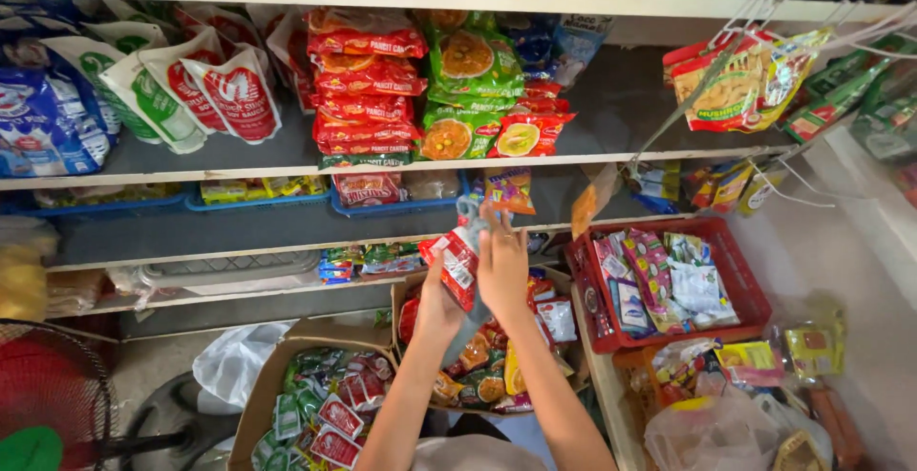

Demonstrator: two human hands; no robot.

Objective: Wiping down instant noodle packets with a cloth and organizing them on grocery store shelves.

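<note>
While both arms are being raised toward the shelves, a bunch of small red-and-white sachets point(458, 263) is being gripped between the left hand point(437, 301) and the right hand point(502, 266), above the open cardboard box point(418, 289) of mixed packets. The bunch is being pinched loosely, it seems, so a sachet could be let slip into that box or into the red basket point(750, 289) beside it. The blue tray point(401, 207) just above could also be knocked.
</note>
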